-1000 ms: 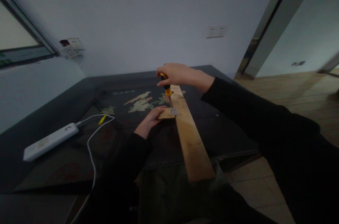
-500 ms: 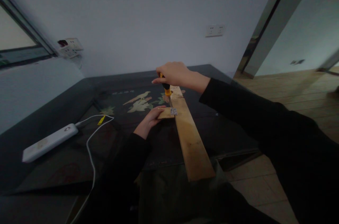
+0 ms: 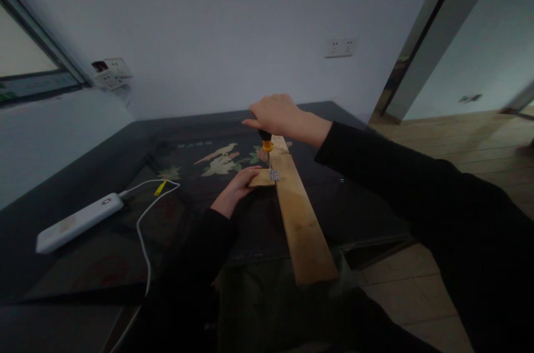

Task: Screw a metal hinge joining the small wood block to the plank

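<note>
My right hand is closed around the handle of a black and yellow screwdriver. The shaft points down at a small metal hinge; whether the tip sits in a screw is too small to tell. That hinge spans a short wooden block and a long wooden board. My left hand grips the block's left end, its fingers partly hidden behind the wood. The long board lies lengthwise on the dark table, its near end jutting past the front edge.
The dark table has a bird-and-flower picture on its top. On the left lies a white power strip with a white cable running over the front edge. A wall with sockets rises behind the table.
My right hand has turned a little and shifted slightly right, bringing the screwdriver closer to upright. My left hand, the block and the board stay in place.
</note>
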{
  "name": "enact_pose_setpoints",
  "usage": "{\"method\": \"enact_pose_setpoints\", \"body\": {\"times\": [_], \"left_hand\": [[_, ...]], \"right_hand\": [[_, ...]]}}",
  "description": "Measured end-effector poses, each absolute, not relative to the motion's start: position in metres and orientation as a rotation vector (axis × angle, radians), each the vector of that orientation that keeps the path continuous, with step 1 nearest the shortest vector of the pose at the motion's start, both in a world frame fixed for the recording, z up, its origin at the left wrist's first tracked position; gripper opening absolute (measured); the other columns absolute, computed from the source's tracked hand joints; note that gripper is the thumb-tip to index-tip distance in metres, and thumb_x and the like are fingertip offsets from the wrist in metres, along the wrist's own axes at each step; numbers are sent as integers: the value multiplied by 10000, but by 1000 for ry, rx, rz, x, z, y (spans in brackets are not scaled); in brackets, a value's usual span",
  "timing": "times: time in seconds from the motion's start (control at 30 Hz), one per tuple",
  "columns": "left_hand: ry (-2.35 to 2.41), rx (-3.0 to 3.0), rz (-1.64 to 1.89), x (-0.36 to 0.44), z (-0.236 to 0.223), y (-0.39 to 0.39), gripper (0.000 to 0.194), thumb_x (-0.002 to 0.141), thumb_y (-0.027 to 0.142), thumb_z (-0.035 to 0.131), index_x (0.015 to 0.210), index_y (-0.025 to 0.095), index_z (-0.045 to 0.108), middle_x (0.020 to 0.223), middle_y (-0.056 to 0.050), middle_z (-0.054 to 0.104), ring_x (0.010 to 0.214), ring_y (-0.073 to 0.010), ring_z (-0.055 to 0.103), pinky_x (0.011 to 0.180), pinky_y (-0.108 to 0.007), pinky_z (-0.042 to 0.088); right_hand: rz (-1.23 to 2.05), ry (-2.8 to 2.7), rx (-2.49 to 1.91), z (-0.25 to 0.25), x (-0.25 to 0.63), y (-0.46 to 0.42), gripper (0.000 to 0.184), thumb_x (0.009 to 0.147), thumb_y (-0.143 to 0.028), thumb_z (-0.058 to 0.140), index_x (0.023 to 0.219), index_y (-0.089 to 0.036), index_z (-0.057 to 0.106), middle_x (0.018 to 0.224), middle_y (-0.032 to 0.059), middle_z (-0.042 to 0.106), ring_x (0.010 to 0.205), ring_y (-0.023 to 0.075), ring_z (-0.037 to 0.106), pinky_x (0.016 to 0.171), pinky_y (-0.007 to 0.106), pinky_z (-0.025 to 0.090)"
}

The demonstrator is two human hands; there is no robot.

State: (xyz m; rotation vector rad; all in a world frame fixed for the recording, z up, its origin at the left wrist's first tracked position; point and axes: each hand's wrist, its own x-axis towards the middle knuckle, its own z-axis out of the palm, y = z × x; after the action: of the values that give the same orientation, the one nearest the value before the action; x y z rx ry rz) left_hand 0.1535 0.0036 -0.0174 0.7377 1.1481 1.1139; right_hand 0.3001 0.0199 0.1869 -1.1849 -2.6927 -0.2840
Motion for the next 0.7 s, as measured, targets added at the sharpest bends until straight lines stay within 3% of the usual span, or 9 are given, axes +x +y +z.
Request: {"method": "enact_pose_setpoints", "body": {"times": [0.13, 0.23, 0.33, 0.53, 0.7], "left_hand": [[1190, 664, 1115, 154, -19, 6, 235, 815, 10, 604, 993, 135, 694, 841, -62, 741, 747, -160, 684, 759, -281, 565], [1201, 667, 1115, 154, -19, 6, 249, 821, 10, 602, 1000, 142, 713, 849, -70, 744, 784, -182, 689, 814, -316, 566], [1209, 674, 1110, 153, -19, 6, 271, 823, 17, 609, 1033, 148, 718, 862, -73, 744, 812, -193, 688, 840, -331, 563], [1208, 688, 1098, 151, -25, 11, 253, 810, 23, 633, 1031, 128, 700, 869, -72, 737, 763, -172, 678, 791, -302, 563], [1151, 697, 1115, 147, -38, 17, 214, 834, 50, 625, 1022, 134, 683, 890, -82, 745, 761, -161, 696, 741, -272, 571]], "right_hand": [[-229, -2688, -1178, 187, 299, 22, 536, 972, -567, 511, 1163, -111, 718, 1109, 189, 713, 1031, 294, 637, 843, 380, 414], [-74, -2812, -1047, 197, 306, 26, 452, 883, -474, 678, 1202, -154, 706, 1106, 137, 717, 989, 250, 632, 797, 347, 402], [42, -2905, -912, 206, 312, 28, 412, 844, -349, 720, 1209, -158, 710, 1105, 108, 719, 957, 214, 620, 789, 336, 390], [-170, -2807, -1039, 201, 307, 26, 336, 917, -323, 629, 1196, -164, 727, 1094, 125, 723, 1009, 247, 630, 825, 348, 400], [-378, -2629, -1155, 185, 296, 29, 497, 1011, -488, 470, 1197, -96, 710, 1078, 198, 719, 1066, 311, 627, 873, 383, 411]]}}
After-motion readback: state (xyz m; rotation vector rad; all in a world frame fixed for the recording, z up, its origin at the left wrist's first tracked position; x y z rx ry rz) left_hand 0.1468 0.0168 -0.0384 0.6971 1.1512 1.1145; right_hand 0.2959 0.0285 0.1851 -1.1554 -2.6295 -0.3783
